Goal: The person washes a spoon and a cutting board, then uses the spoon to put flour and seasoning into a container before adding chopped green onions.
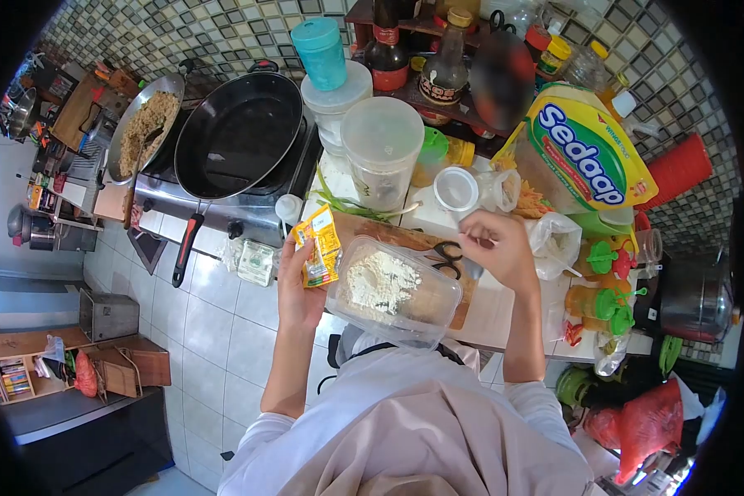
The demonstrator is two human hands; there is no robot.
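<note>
My left hand (298,285) grips a yellow sachet (320,248) with printed panels, held upright beside a clear plastic tub (426,306). White flour (380,281) lies in the tub's left part. My right hand (500,252) is closed, its fingers curled in a pinch over the counter; whatever they hold, if anything, is hidden. Just beyond it stands a small clear round container (455,189). Black-handled scissors (446,260) lie on the wooden cutting board (469,298), between the tub and my right hand. A white plastic bag (552,240) sits right of that hand.
A black frying pan (240,136) stands on the stove (198,211), its handle jutting toward me. Left of it is a pan with brown food (149,124). Tall clear canister (380,157), green onions (351,205), Sedaap pouch (579,153) and green-lidded jars (595,302) crowd the counter.
</note>
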